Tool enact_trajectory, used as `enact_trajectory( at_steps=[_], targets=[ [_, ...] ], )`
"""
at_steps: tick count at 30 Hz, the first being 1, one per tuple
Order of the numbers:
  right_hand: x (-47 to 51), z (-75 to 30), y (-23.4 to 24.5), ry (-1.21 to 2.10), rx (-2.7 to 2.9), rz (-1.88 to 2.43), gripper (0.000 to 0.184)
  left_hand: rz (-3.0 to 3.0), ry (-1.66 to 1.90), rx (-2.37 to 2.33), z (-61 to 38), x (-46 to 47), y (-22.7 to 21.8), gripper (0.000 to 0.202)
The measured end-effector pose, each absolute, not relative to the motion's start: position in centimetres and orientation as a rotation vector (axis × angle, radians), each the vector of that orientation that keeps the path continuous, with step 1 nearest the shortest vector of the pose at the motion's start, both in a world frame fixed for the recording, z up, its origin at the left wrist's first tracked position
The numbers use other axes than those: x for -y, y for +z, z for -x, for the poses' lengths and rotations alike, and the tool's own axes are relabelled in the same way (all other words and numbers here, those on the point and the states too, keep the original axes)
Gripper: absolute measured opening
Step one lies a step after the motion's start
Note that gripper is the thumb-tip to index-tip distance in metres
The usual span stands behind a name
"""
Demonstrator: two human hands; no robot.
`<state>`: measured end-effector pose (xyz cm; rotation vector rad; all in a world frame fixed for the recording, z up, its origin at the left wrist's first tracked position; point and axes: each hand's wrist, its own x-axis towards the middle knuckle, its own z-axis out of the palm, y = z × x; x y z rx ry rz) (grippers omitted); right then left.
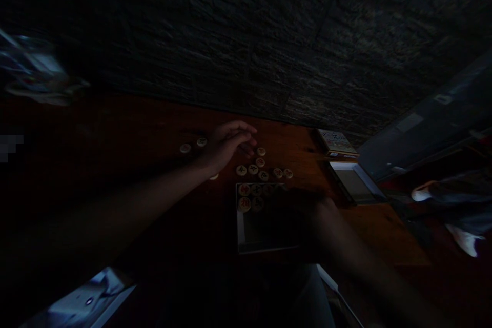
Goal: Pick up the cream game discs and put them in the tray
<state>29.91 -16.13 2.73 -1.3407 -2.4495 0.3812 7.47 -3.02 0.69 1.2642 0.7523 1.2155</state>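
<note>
- L hand (230,143), centre of frame: fingers loosely curled, not closed, nothing seen in it. Tips hang just above-left of the loose discs (252,169), prob. for easy reach.
- R hand (303,205) over the box (240,230), right of centre; too dark, can't tell open/closed.
- Discs lie flat, faces up; round, no long axis.
- Box long axis runs up-down in frame.

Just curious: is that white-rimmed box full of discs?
Not full: the box holds a few discs at its far edge, bare floor nearer.
</note>
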Motion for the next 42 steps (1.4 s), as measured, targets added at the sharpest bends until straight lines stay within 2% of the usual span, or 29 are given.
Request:
enact_trajectory(
  at_steps=[6, 16, 19, 24, 28, 33, 42],
  targets=[
    [16.2, -30.2, 1.3, 0.198, 2.538, 1.307, 0.045, -1.275, 1.213, -0.770, -7.5, 2.9, 0.5, 0.021],
    [16.2, -30.0, 1.5, 0.098, 2.539, 1.286, 0.036, -1.266, 1.202, -0.764, -7.5, 2.8, 0.6, 0.020],
    [16.7, -30.1, 2.5, 0.146, 2.488, 1.303, 0.035, -1.262, 1.204, -0.755, -7.5, 2.8, 0.6, 0.021],
    [15.5, -30.4, 5.9, 0.203, 2.216, 1.339, 0.013, -1.216, 1.239, -0.740, -7.3, 2.5, 1.2, 0.023],
    [9.3, -31.0, 7.5, 0.399, 2.091, 1.325, 0.020, -1.152, 1.331, -0.717, -7.0, 1.9, 2.5, 0.021],
    [0.1, -30.5, 5.1, 0.665, 1.809, 1.400, 0.028, -1.077, 1.535, -0.714, -5.5, 0.0, 3.9, 0.023],
    [-1.7, -31.5, 0.0, 0.494, 1.857, 1.394, 0.027, -0.858, 1.886, -1.000, 0.5, -5.8, 4.4, 0.023]
  ],
)
